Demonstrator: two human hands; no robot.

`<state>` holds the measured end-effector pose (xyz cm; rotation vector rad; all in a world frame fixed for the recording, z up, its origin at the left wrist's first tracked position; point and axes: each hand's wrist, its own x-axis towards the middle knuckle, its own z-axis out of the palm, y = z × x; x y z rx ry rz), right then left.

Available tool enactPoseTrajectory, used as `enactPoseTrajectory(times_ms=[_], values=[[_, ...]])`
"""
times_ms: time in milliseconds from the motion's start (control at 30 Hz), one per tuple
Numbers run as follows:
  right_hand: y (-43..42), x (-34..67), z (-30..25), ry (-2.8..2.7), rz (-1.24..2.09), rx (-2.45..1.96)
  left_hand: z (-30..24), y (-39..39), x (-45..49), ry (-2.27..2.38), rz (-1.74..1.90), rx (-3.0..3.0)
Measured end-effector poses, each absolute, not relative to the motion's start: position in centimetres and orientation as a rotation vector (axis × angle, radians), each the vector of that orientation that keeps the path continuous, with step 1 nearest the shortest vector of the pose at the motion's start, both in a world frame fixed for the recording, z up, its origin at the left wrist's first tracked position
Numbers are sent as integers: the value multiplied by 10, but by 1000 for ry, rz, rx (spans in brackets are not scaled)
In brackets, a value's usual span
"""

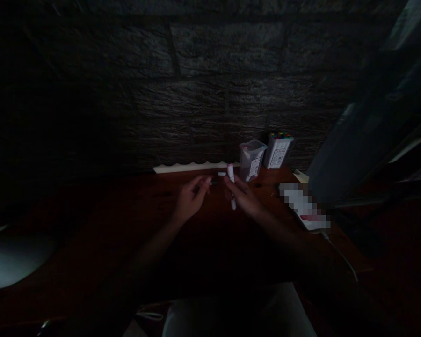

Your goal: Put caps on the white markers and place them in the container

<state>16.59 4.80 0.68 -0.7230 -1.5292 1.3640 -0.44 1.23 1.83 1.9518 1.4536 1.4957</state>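
Over the wooden desk, my right hand (241, 193) is closed around a white marker (230, 171) with a pinkish end pointing up. The marker's lower white end sticks out beneath the fingers. To its left shows a small white piece (221, 173), perhaps a cap; whether my right fingers touch it, I cannot tell. My left hand (192, 196) is apart from the right, its thumb and fingertips pinched together. Something small and pale may be between those fingertips, but the dim light hides what it is.
A clear plastic box (252, 161) stands behind my right hand, beside a second box (279, 150) full of colourful markers. A pale wavy-edged strip (196, 166) lies along the brick wall (210, 93). On the desk (126, 224), a blurred-out white device (303, 206) trails a cable at right.
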Motion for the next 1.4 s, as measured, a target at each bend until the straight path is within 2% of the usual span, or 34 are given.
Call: enactPoseTrajectory(times_ms=[333,567,1133,1300,1400], values=[[53,170,9,-1201,1476,-726,12,20,-15,1580,1559,1927],[47,159,10,-1227,1406,-775,2,23,-16,1636,1327,2090],[67,178,-1,-1193,1326,-732,-8,30,-25,1601,1273,2082],[73,186,-1,-1254,1238,-872,-13,36,-24,1527,1224,2125],[73,186,1,-1226,1317,-889,-14,37,-28,1571,1211,2138]])
